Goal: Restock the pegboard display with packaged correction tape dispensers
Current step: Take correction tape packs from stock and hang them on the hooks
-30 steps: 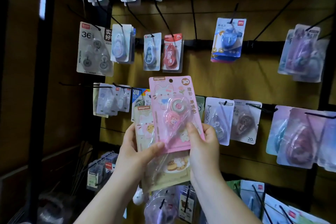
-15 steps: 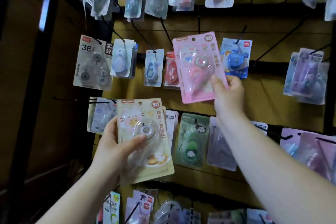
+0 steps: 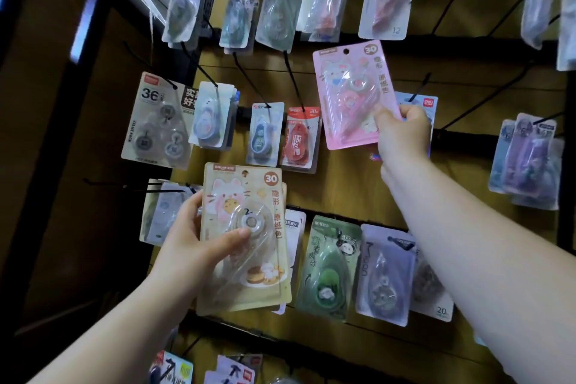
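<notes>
Now the right hand (image 3: 402, 131) pinches the pink pack (image 3: 352, 93) at the pegboard (image 3: 343, 181); the left hand (image 3: 199, 246) grips the cream pack (image 3: 246, 237).

Right hand (image 3: 402, 131): raised, pinching the pink pack (image 3: 353, 93) by its lower right corner, tilted slightly left.
Left hand (image 3: 199, 246): holds the cream pack (image 3: 246, 234) upright, thumb across its blister.
Pegboard (image 3: 349, 184): rows of black hooks, most carrying packs.
Red pack (image 3: 300, 137): hangs just left of the pink pack.
Green pack (image 3: 327, 265): hangs just right of the cream pack.
</notes>
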A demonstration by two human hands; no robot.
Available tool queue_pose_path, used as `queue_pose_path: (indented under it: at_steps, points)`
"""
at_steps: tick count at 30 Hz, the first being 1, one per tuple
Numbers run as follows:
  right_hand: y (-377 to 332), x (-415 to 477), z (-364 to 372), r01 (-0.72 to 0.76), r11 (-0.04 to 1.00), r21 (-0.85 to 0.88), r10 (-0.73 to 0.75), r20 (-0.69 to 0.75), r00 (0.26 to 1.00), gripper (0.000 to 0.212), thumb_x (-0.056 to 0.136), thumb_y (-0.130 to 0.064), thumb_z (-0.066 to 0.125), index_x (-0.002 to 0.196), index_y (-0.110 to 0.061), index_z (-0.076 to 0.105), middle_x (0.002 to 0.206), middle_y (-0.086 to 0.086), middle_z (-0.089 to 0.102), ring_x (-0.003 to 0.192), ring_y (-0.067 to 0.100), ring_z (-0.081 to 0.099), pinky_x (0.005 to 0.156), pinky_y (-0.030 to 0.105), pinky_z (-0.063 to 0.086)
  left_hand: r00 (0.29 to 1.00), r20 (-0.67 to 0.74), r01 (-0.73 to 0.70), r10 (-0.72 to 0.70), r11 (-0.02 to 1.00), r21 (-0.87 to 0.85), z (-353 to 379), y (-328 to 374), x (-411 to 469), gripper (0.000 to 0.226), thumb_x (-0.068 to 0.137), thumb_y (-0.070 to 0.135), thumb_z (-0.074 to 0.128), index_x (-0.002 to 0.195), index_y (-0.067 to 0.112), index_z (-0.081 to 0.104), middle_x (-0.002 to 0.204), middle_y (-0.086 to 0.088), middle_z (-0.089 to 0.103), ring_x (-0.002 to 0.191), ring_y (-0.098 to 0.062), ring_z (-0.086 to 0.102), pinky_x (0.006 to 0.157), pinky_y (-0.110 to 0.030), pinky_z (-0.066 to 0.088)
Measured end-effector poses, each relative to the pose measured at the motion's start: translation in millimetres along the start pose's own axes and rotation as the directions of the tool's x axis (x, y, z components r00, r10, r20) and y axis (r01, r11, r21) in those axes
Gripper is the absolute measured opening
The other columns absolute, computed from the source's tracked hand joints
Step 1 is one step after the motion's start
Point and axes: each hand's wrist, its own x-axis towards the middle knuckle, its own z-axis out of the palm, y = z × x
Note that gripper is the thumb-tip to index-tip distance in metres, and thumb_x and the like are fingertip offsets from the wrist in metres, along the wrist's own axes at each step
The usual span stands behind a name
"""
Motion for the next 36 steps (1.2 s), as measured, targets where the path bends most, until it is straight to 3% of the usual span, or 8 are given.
queue_pose_path:
  at_steps: [9,16,19,24,27,29,33,36]
  points:
    - [7,7,-3,-0.064,0.998,-0.006,0.064,0.043,0.997,0.007,0.089,-0.017,0.050,0.093,-0.015,0.046,0.098,0.006,0.054,0.065,0.007,0.050,0.048,0.016,0.042,1.000,-0.010,-0.010,0.010,1.000,0.017,7,-4,1,0.059,0.069,0.001,0.068,0.115,0.026,0.042,0.099,0.003,0.060,0.092,-0.019,0.060,0.071,-0.034,0.051]
    - [26,23,-2,-0.129,0.987,-0.095,0.137,0.075,0.988,0.025,0.090,-0.012,0.049,0.113,-0.009,0.054,0.105,0.007,0.057,0.090,0.018,0.057,0.064,0.021,0.049,1.000,0.001,-0.028,0.028,1.000,0.003,9,-7,8,0.057,0.068,0.000,0.069,0.110,0.029,0.044,0.108,-0.002,0.062,0.099,-0.025,0.062,0.080,-0.041,0.052]
    - [41,33,3,-0.178,0.968,-0.178,0.194,0.075,0.978,0.030,0.088,-0.011,0.046,0.116,-0.006,0.056,0.114,0.014,0.061,0.101,0.030,0.061,0.080,0.040,0.055,0.999,0.031,-0.039,0.039,0.999,-0.006,8,-6,11,0.055,0.061,0.005,0.070,0.100,0.035,0.045,0.102,0.001,0.063,0.094,-0.020,0.063,0.072,-0.036,0.054]
    - [66,44,14,-0.284,0.933,-0.222,0.310,0.091,0.946,0.039,0.092,-0.014,0.046,0.130,-0.007,0.045,0.127,0.016,0.053,0.107,0.034,0.059,0.042,0.024,0.054,0.996,0.063,-0.055,0.056,0.998,-0.019,5,-8,21,0.054,0.047,0.016,0.069,0.091,0.040,0.050,0.086,0.005,0.071,0.074,-0.011,0.070,0.053,-0.022,0.058]
    - [77,47,19,-0.337,0.910,-0.242,0.373,0.121,0.920,0.045,0.094,-0.013,0.045,0.136,-0.003,0.035,0.139,0.015,0.041,0.116,0.036,0.052,0.064,0.034,0.055,0.994,0.082,-0.065,0.066,0.998,-0.023,6,-10,27,0.057,0.044,0.016,0.069,0.092,0.042,0.051,0.083,0.007,0.073,0.076,-0.010,0.071,0.052,-0.021,0.057]
    - [81,51,21,-0.358,0.882,-0.305,0.415,0.147,0.898,0.044,0.095,-0.013,0.043,0.136,0.000,0.033,0.140,0.016,0.039,0.110,0.039,0.056,0.065,0.037,0.053,0.993,0.086,-0.075,0.075,0.997,-0.011,8,-10,30,0.060,0.043,0.017,0.069,0.094,0.042,0.050,0.089,0.005,0.071,0.079,-0.012,0.071,0.054,-0.023,0.058]
    - [79,53,21,-0.324,0.811,-0.486,0.460,0.189,0.868,0.039,0.093,-0.005,0.039,0.130,0.004,0.036,0.098,0.017,0.052,0.071,0.030,0.057,0.051,0.024,0.052,0.992,0.091,-0.086,0.087,0.996,-0.016,11,-9,33,0.060,0.041,0.020,0.070,0.094,0.042,0.051,0.092,0.005,0.071,0.081,-0.014,0.071,0.056,-0.025,0.058]
    - [78,47,20,-0.198,0.775,-0.600,0.408,0.237,0.882,0.037,0.090,-0.010,0.044,0.125,0.005,0.042,0.090,0.014,0.048,0.086,0.029,0.057,0.076,0.033,0.049,0.992,0.075,-0.100,0.101,0.995,-0.014,14,-8,33,0.061,0.039,0.023,0.070,0.094,0.041,0.051,0.089,0.007,0.071,0.083,-0.014,0.070,0.059,-0.027,0.058]
